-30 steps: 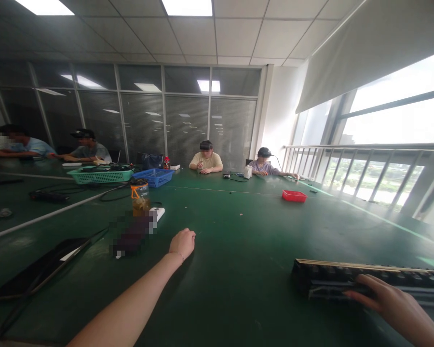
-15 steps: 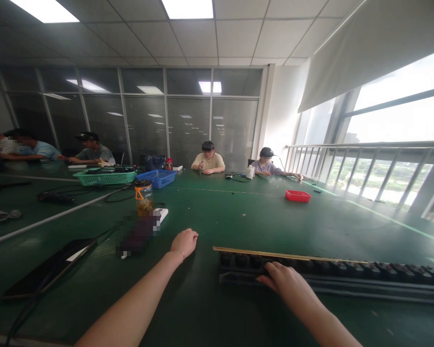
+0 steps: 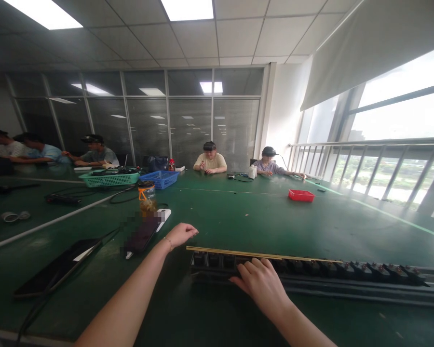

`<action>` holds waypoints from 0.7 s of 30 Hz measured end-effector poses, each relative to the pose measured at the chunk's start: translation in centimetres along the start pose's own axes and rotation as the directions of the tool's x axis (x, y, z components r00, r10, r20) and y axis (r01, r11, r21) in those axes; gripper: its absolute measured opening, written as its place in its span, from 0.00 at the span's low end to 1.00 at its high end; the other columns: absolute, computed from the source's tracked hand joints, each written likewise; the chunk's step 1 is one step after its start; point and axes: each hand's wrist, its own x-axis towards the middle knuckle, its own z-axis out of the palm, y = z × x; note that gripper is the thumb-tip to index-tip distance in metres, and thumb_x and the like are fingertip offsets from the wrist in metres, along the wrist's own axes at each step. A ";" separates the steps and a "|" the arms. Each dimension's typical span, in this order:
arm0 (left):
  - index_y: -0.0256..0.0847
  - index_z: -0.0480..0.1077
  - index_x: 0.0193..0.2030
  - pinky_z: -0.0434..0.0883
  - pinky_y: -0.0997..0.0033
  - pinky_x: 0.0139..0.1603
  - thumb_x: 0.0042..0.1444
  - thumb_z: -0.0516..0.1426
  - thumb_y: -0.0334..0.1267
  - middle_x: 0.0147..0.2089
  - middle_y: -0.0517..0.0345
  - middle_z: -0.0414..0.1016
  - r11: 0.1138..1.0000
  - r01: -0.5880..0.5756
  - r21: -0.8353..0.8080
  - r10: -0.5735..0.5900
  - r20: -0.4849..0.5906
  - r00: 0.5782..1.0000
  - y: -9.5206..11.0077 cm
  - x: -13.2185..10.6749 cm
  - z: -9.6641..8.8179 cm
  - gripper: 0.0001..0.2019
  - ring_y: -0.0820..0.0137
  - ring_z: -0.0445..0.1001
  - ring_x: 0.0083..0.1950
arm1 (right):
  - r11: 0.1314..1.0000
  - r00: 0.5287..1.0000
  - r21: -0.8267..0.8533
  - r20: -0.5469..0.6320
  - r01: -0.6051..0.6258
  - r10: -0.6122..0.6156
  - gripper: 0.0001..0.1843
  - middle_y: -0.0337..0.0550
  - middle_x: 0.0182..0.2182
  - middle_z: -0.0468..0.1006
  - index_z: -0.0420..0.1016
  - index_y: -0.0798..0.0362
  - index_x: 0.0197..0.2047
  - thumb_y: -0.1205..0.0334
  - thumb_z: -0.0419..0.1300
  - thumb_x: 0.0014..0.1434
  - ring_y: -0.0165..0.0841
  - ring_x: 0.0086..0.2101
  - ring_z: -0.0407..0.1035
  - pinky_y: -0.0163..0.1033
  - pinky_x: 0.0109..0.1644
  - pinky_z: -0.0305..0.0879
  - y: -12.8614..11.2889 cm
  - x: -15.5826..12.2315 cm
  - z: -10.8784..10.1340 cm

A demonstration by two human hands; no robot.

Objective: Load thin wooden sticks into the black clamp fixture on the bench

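A long black rail (image 3: 311, 284) with a row of dark parts (image 3: 365, 272) on it lies across the table in front of me, running off to the right. My right hand (image 3: 260, 279) is closed over it near its left end, thumb on the near side and fingers over the top. Thin yellowish strips (image 3: 231, 252) lie along its far edge and stick out a little past the left end. My left hand (image 3: 181, 233) is just beyond that end, apart from the rail, its fingers curled together. Whatever they may hold is hidden.
To the left are a phone (image 3: 144, 233), a drink bottle (image 3: 147, 197) and a dark tablet-like slab (image 3: 54, 270) with a cable. Farther off stand a green basket (image 3: 108, 180), a blue basket (image 3: 161, 180) and a red tray (image 3: 301, 195). Several people sit around the table.
The rail and its strips have slid left along with my right hand. My left hand has shifted slightly left, its fingers now pointing right.
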 end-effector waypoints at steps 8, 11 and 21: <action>0.39 0.73 0.38 0.64 0.76 0.37 0.47 0.53 0.51 0.36 0.58 0.76 0.954 -0.280 0.104 0.230 0.341 0.911 7.6 -2.2 -2.7 0.19 0.70 0.71 0.37 | 0.989 0.972 0.143 -0.233 0.032 0.002 0.11 0.36 0.21 0.69 0.69 0.51 0.33 0.55 0.50 0.58 0.26 0.26 0.60 0.36 0.32 0.44 1.3 -1.2 1.3; 0.42 0.74 0.36 0.63 0.78 0.33 0.46 0.54 0.49 0.34 0.60 0.76 0.887 -0.371 0.277 0.237 0.417 0.878 10.3 -2.8 -2.5 0.16 0.72 0.71 0.35 | 0.981 0.972 0.191 -0.233 0.015 0.031 0.12 0.35 0.21 0.69 0.70 0.50 0.33 0.54 0.49 0.58 0.26 0.26 0.60 0.36 0.32 0.45 1.4 -1.3 1.4; 0.43 0.75 0.32 0.62 0.80 0.30 0.45 0.55 0.41 0.31 0.61 0.77 0.786 -0.432 0.442 0.200 0.479 0.855 10.4 -3.1 -2.2 0.10 0.74 0.72 0.33 | 0.970 0.978 0.242 -0.199 -0.004 0.053 0.11 0.37 0.23 0.71 0.71 0.50 0.35 0.54 0.51 0.57 0.25 0.27 0.60 0.35 0.33 0.45 1.2 -1.4 2.0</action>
